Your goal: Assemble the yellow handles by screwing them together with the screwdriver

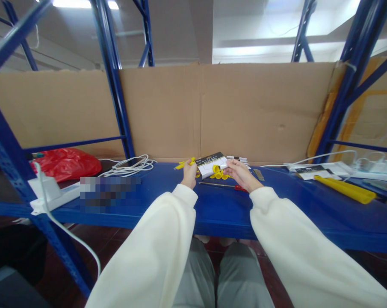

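My left hand [189, 174] is closed on the left side of a black-and-white printed packet [208, 164], held tilted above the blue shelf. My right hand [240, 174] pinches a small white piece with a yellow round end [216, 168] in front of the packet's right side. Its exact kind is too small to tell. Beneath and behind the packet lie several yellow round-ended pieces [223, 176], partly hidden. Yellow strips [180, 165] lie by my left hand, and white sticks [238, 158] behind my right. A screwdriver [240, 188] with a red handle lies just below my hands.
Brown cardboard [260, 111] walls off the back of the blue shelf [167, 214]. At left are a power strip [61, 196], coiled white cable [132, 167] and a red plastic bag [68, 162]. A yellow utility-knife-like tool [345, 189] and another packet [318, 172] lie at right.
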{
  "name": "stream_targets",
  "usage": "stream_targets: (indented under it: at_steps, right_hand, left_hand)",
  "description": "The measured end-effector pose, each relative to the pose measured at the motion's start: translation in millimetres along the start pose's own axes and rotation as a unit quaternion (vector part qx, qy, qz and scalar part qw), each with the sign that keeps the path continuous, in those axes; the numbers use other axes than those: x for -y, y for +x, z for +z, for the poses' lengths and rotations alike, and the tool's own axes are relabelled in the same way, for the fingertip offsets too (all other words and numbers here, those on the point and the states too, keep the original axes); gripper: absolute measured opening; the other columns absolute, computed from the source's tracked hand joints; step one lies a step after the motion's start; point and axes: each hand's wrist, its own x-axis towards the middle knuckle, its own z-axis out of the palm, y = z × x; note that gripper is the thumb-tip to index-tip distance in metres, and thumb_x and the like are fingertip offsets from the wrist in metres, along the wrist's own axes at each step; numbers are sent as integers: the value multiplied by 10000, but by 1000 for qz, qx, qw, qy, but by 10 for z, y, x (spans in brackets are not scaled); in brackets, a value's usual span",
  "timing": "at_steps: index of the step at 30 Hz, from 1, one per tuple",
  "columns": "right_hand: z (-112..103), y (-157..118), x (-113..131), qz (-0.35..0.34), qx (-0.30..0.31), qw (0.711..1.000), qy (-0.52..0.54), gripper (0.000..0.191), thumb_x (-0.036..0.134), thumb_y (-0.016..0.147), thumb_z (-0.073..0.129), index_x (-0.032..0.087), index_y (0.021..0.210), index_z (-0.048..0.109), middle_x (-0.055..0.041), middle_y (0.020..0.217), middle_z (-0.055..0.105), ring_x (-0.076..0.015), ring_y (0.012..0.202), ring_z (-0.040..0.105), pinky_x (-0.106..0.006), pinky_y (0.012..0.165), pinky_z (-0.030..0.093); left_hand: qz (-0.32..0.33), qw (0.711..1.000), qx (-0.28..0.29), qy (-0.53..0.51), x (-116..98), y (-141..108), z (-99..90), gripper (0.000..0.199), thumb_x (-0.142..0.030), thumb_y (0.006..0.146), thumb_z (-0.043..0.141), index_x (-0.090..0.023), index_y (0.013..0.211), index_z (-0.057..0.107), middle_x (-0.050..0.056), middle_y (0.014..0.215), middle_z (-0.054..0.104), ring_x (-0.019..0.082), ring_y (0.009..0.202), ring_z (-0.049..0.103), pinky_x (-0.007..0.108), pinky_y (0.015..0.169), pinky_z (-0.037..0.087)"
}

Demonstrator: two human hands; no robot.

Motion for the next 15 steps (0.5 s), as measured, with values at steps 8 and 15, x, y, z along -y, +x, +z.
stream_targets:
  at_steps: [8,15]
  right_hand:
    - [-33,44,-52,-7,21,1000,2,229,290,756,798,201,714,591,17,659,670,-101,561,600,-241,637,534]
    - [-41,64,-80,-12,31,999,15,254,316,721,830,203,716,603,29,650,660,-92,558,582,-241,637,527]
  left_hand:
    - [28,998,-51,0,-57,-90,48,555,-57,782,723,-167,1280,505,-6,796,660,53,447,559,143,446,432]
    - [55,996,-63,4,-101,-146,78,642,46,742,694,-178,1313,508,2,816,646,89,585,633,153,526,510]
